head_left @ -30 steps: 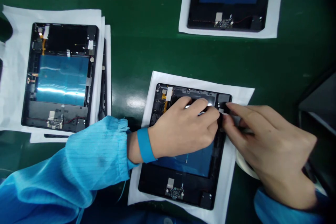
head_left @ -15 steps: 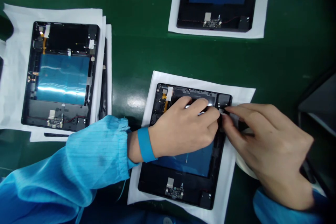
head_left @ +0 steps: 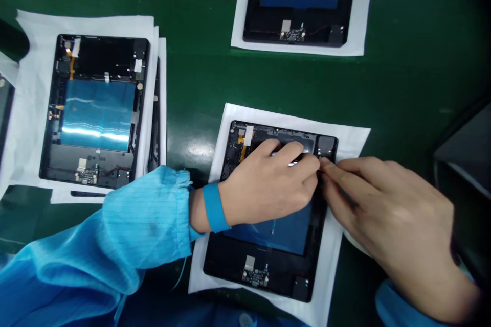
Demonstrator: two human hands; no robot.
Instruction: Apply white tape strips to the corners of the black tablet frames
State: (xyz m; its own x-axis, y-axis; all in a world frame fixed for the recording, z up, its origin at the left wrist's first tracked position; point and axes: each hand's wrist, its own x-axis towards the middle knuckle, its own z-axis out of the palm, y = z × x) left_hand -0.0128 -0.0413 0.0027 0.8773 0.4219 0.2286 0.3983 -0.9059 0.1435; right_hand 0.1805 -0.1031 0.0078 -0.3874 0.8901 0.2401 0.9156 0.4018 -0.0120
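An opened tablet (head_left: pixel 222 259) with a blue battery area (head_left: pixel 286 235) and a small circuit board (head_left: pixel 255 275) lies on a white sheet (head_left: pixel 356 139). My left hand (head_left: pixel 270 184), with a blue band round its wrist, reaches across the upper half of the tablet. Its fingers are curled down, and their tips are hidden. At the tablet's upper right edge, my right hand (head_left: pixel 387 209) has thumb and forefinger pinched together, touching or nearly touching the left fingers. Whatever lies in either hand's grip is hidden from view.
Two stacked tablets (head_left: pixel 92 161) on white sheets stand at the left. Another opened tablet (head_left: pixel 264 28) lies on its sheet at the top. A pale round thing (head_left: pixel 355 242) is partly covered by my right hand. Under everything is a green tabletop (head_left: pixel 195 82).
My right hand has shifted slightly left, its fingertips closing against the left fingers. A small pale piece seen at its fingertips is now hidden. My left hand stays nearly still; the view shifted slightly.
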